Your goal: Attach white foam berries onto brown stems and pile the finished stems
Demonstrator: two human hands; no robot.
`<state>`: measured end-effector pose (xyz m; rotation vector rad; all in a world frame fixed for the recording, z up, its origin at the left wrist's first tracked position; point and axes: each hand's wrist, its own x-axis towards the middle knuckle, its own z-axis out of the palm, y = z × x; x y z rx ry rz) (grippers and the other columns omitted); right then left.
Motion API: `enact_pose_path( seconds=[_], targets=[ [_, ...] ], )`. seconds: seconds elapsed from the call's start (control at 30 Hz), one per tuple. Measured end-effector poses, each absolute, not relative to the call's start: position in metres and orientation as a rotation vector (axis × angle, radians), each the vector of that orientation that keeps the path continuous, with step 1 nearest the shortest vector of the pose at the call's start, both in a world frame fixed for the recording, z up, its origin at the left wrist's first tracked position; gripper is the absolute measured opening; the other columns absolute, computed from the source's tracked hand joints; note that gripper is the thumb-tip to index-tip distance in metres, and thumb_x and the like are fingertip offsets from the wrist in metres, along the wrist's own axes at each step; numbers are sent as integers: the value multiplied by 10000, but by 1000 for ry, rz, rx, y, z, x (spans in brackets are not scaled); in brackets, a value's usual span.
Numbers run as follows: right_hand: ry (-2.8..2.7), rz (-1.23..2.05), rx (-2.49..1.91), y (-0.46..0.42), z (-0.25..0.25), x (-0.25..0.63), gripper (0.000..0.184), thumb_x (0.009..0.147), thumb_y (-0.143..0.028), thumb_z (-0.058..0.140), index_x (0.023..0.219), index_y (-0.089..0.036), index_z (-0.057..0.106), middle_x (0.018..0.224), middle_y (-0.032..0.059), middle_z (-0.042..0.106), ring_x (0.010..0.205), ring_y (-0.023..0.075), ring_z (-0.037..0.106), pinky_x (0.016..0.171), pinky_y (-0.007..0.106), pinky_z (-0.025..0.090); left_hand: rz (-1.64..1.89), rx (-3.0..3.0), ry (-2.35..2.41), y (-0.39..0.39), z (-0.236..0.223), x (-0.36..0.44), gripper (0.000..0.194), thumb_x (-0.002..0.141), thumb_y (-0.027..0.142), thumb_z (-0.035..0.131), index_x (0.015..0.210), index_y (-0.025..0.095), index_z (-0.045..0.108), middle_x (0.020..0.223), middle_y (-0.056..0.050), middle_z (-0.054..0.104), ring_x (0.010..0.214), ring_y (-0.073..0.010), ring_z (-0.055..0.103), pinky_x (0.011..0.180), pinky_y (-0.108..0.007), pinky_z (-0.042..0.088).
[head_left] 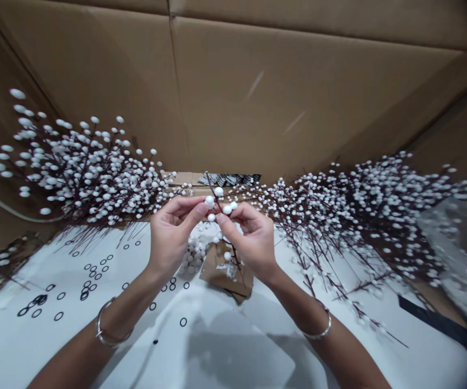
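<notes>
Two-handed pinch on a berry stem

The stem stands slightly tilted between the hands, with a few white foam berries clustered near the fingertips. The left hand closes its thumb and fingers on the stem from one side, and the right hand pinches it from the other. Neither hand is open. Each wrist wears a silver bangle.

Just below the hands lies a cardboard scrap, with a heap of loose berries touching its left side. Black rings are scattered across a white sheet, mostly toward the left.

Two large bunches of berry sprays flank the hands: the left bunch and the right bunch. Their dark twigs fan out over the sheet. Tall cardboard box walls rise behind both bunches and curve around the far side of the scene, though whether the bunches sit inside the box is hard to tell. In a gap between the bunches, a striped packet rests beyond a cardboard flap. A clear plastic bag lies at the right edge, above a black strip.
</notes>
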<state>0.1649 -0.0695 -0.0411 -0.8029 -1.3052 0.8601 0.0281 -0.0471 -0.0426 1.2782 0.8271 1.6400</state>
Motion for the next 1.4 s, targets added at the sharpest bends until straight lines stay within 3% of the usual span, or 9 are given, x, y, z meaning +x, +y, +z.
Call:
enact_pose_path(
  seconds=[0.7, 1.17, 1.3, 1.4],
  targets=[
    [-1370, 675, -761, -71, -43, 166, 113, 846, -198, 662, 759, -193, 590, 771, -6, 608, 730, 114, 561, 705, 274, 470, 1741, 1311, 767, -49, -47, 33, 134, 765, 263, 789, 868, 193, 739, 848, -13, 743, 796, -123, 711, 754, -212, 564],
    [-1367, 756, -805, -68, -44, 166, 131, 846, -246, 662, 744, -187, 604, 756, 1, 600, 715, 119, 554, 707, 283, 474, 1733, 1284, 812, -51, -48, 34, 127, 755, 237, 796, 850, 182, 733, 845, -7, 728, 788, -105, 693, 739, -188, 560],
    [-1349, 916, -839, -64, -38, 171, 169, 826, -289, 688, 723, -181, 608, 749, 0, 588, 704, 117, 549, 661, 267, 460, 1643, 1305, 813, -49, -45, 32, 175, 790, 277, 768, 918, 173, 710, 901, -29, 720, 830, -122, 687, 743, -199, 555],
    [-1336, 959, -836, -60, -35, 175, 162, 815, -320, 702, 743, -190, 637, 841, 16, 605, 781, 131, 567, 712, 277, 478, 1543, 1283, 780, -46, -45, 31, 321, 800, 293, 759, 1088, 207, 646, 992, -30, 706, 926, -128, 672, 776, -195, 542]
  ],
)
